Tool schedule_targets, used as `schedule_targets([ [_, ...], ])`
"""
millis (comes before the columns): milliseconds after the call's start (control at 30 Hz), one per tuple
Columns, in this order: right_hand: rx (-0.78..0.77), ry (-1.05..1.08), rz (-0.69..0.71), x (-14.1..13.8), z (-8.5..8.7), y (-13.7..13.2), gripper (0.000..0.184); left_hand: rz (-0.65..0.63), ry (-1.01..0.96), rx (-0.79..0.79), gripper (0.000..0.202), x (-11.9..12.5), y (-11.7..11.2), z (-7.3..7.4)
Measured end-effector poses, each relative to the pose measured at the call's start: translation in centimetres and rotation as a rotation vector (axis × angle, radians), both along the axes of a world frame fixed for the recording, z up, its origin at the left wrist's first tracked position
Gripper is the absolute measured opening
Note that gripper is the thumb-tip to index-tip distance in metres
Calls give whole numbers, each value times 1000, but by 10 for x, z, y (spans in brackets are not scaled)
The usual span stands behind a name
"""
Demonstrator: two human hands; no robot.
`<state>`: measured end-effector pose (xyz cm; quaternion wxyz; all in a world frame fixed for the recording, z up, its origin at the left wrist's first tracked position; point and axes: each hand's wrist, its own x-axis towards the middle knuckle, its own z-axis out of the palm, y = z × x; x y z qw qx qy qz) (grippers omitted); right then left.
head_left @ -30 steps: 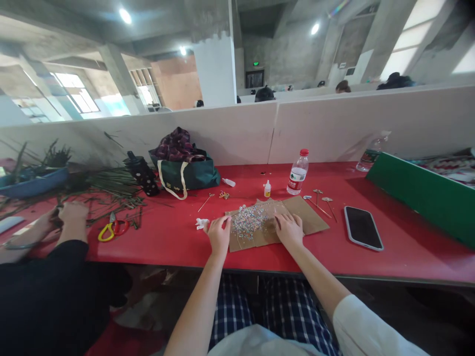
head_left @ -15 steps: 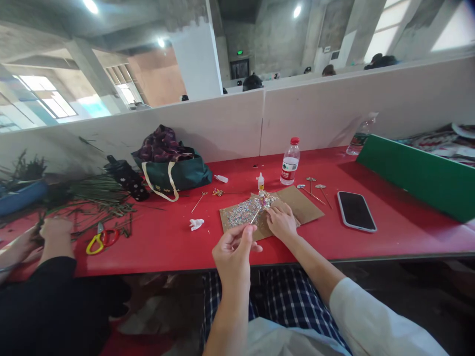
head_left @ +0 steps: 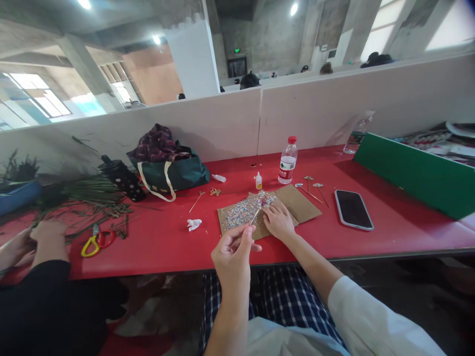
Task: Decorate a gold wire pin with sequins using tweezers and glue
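Observation:
My left hand [head_left: 234,252] is raised in front of the table edge and pinches the lower end of a thin stick [head_left: 255,216] whose sequin-covered tip [head_left: 263,200] points up and away. My right hand [head_left: 279,220] rests on a brown cardboard sheet [head_left: 297,203], fingers curled by a heap of small shiny sequins [head_left: 240,213]. The cardboard lies on the red table [head_left: 163,242].
A water bottle [head_left: 287,160], small glue bottle [head_left: 259,181], several finished sticks [head_left: 313,191] and a phone [head_left: 353,209] lie nearby. A green bag [head_left: 168,170], scissors [head_left: 95,242] and green stems [head_left: 87,195] lie to the left, where another person's hands [head_left: 35,240] work. A green board [head_left: 411,173] stands at right.
My left hand left the cardboard, lifted toward me and now holds a stick with a sequinned tip. The right hand stayed on the cardboard.

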<state>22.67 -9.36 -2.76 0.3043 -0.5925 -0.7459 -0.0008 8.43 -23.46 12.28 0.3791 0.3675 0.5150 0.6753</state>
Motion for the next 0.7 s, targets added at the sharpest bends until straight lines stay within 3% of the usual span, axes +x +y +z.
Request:
schedule_targets([
  [167,14,165,0,2,5,-1,31,-4,-12,-11,25,-1,1,-2],
  [300,58,362,-11,0,21,-8,23,-26,-26,-32,27,-1,4,-2],
  [400,90,545,-1,-6,49,-22,27,-51,-51,-41,27,0,5,-3],
  [600,79,868,162,-11,129,-65,40,-74,-70,-24,29,-3,6,-12],
  [700,-44,1044,234,-9,153,-79,32,-76,-69,-21,30,-4,8,-17],
])
